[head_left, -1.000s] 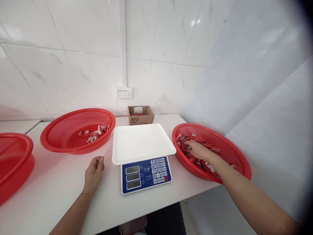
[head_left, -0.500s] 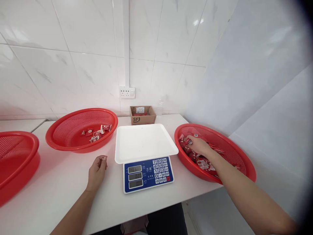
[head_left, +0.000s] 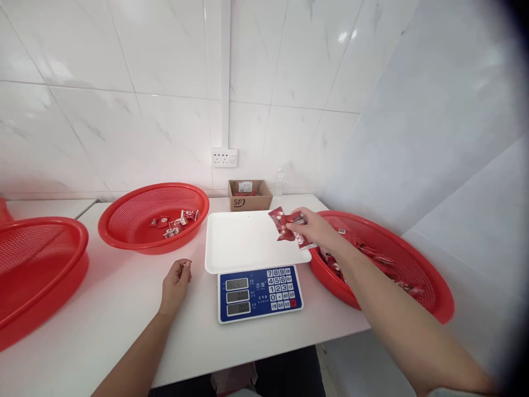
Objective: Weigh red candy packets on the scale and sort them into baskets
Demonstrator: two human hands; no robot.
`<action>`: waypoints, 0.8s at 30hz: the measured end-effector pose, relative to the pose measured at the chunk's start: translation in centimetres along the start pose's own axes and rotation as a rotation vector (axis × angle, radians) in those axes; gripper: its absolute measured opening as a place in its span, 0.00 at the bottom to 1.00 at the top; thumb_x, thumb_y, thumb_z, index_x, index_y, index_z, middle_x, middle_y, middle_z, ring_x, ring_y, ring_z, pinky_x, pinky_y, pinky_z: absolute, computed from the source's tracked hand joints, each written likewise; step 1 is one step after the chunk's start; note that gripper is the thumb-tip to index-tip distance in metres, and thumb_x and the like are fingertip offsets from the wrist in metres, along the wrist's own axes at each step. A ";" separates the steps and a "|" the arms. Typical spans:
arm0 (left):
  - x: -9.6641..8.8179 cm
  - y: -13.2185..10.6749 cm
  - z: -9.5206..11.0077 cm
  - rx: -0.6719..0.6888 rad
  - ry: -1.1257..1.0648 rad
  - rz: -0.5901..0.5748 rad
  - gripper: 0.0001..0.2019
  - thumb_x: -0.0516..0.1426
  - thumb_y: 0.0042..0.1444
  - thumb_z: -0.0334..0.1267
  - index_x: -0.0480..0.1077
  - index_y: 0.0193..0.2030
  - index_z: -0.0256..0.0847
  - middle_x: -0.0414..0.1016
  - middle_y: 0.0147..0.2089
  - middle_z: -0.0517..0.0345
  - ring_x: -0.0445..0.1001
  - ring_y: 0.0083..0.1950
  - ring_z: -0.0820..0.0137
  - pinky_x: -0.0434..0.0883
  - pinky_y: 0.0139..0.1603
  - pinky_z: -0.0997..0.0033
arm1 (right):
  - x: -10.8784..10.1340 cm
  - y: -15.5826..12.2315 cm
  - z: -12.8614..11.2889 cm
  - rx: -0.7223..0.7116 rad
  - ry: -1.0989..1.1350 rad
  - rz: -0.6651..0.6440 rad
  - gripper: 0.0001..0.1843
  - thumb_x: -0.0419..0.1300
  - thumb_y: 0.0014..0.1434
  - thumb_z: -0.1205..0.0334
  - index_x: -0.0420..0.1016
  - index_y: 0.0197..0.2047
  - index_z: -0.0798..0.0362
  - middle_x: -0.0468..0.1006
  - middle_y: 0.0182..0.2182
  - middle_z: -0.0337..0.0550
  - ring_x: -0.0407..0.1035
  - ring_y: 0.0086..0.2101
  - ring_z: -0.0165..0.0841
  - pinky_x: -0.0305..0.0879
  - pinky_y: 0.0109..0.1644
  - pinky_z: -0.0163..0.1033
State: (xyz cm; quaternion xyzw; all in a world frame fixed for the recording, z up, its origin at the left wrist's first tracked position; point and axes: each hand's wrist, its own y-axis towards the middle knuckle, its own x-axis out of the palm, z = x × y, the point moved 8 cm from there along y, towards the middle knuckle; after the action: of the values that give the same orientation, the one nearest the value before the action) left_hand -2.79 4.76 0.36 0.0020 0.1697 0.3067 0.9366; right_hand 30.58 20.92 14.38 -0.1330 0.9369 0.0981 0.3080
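Note:
My right hand point(head_left: 311, 227) is closed around a few small red snack packets point(head_left: 281, 223). It holds them over the right side of the scale's white weighing tray point(head_left: 243, 242), close to the rim of the right red basket point(head_left: 438, 298). More red packets point(head_left: 374, 256) lie in that basket, partly hidden by my forearm. Left of the scale, my left hand point(head_left: 176, 286) rests on the table with its fingers curled in against the thumb, and no object shows in it. The blue keypad panel point(head_left: 260, 292) of the scale faces me, with its displays lit dimly.
A second red basket point(head_left: 119, 220) at the back left holds several red and white packets point(head_left: 177, 223). Another red basket point(head_left: 78, 248) stands at the far left. Behind the scale are a small cardboard box point(head_left: 250, 201) and a wall socket point(head_left: 225, 158).
My right hand has come up out of the right basket and moved left over the weighing tray, carrying red packets. My left hand stays beside the scale. The view has shifted slightly left.

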 end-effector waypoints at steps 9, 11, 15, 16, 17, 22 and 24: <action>-0.3 -0.2 0.5 -0.008 -0.018 0.029 0.16 0.51 0.51 0.53 0.66 0.35 0.42 0.62 0.21 0.66 0.64 0.24 0.72 0.63 0.27 0.73 | 6.2 2.2 -1.3 -0.030 0.082 -0.049 0.12 0.59 0.50 0.55 0.66 0.37 0.51 0.74 0.31 0.39 0.68 0.27 0.29 0.63 0.26 0.33; -0.2 -0.2 0.6 -0.015 -0.019 0.024 0.16 0.51 0.51 0.53 0.65 0.35 0.42 0.62 0.21 0.66 0.64 0.24 0.72 0.63 0.26 0.73 | 5.8 2.2 -1.5 -0.038 0.068 -0.026 0.13 0.58 0.50 0.54 0.67 0.38 0.50 0.74 0.31 0.38 0.67 0.27 0.29 0.63 0.26 0.33; -0.1 -0.2 0.6 -0.021 -0.020 0.007 0.15 0.51 0.51 0.53 0.65 0.34 0.42 0.62 0.21 0.66 0.63 0.24 0.72 0.63 0.27 0.73 | 4.8 2.0 -1.5 -0.057 0.000 0.035 0.10 0.58 0.51 0.54 0.67 0.36 0.49 0.74 0.31 0.38 0.68 0.29 0.30 0.63 0.32 0.35; -0.1 -0.2 0.6 -0.022 -0.020 0.003 0.15 0.51 0.51 0.53 0.65 0.34 0.42 0.62 0.21 0.66 0.64 0.24 0.72 0.63 0.27 0.73 | 4.6 2.0 -1.3 -0.062 -0.018 0.054 0.10 0.57 0.52 0.55 0.66 0.36 0.49 0.74 0.31 0.38 0.68 0.31 0.31 0.63 0.34 0.36; -0.1 -0.2 0.5 -0.022 -0.021 -0.001 0.15 0.51 0.51 0.53 0.65 0.34 0.43 0.62 0.21 0.66 0.64 0.24 0.72 0.63 0.28 0.73 | 4.5 2.1 -1.1 -0.065 -0.032 0.069 0.09 0.56 0.53 0.55 0.66 0.36 0.49 0.74 0.31 0.37 0.68 0.32 0.31 0.63 0.36 0.37; -0.1 -0.2 0.5 -0.023 -0.019 -0.003 0.16 0.51 0.51 0.53 0.65 0.34 0.43 0.63 0.21 0.66 0.64 0.24 0.72 0.63 0.28 0.73 | 4.8 2.8 0.0 -0.075 -0.066 0.109 0.10 0.50 0.57 0.55 0.65 0.39 0.49 0.74 0.31 0.37 0.69 0.32 0.32 0.64 0.36 0.37; -0.1 -0.3 0.6 -0.025 -0.018 0.000 0.16 0.51 0.51 0.54 0.65 0.34 0.43 0.62 0.21 0.66 0.63 0.24 0.72 0.63 0.27 0.72 | 4.7 3.0 -0.1 -0.084 -0.085 0.142 0.10 0.49 0.57 0.55 0.64 0.40 0.48 0.74 0.32 0.38 0.69 0.33 0.33 0.64 0.37 0.39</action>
State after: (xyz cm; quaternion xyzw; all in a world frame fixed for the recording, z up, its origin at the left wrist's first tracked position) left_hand -2.49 4.57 0.93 -0.0067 0.1574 0.3087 0.9380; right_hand 25.97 22.83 11.96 -0.0746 0.9251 0.1647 0.3340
